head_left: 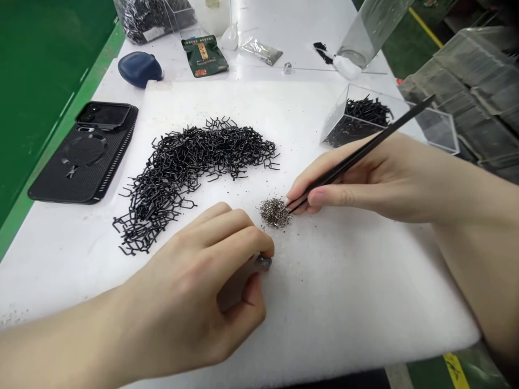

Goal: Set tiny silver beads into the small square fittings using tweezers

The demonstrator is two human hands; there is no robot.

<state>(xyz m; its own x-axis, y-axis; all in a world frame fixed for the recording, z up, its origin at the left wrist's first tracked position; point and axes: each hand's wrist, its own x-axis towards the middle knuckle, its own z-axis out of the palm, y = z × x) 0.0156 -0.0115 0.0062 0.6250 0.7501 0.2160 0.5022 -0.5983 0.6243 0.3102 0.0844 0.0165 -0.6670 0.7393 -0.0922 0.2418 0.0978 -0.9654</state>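
Note:
My right hand is closed round black tweezers, whose tips touch the right side of a small pile of tiny metallic pieces. Just below that pile, my left hand is curled, with a small grey shiny object between its fingers; most of the object is hidden. A long curved heap of thin black branched pieces lies beyond my left hand on the white foam sheet.
A black phone and a dark blue object lie left. Behind are a green packet and a small clear bag. A clear box of black pieces stands beyond my right hand, near stacked grey bins.

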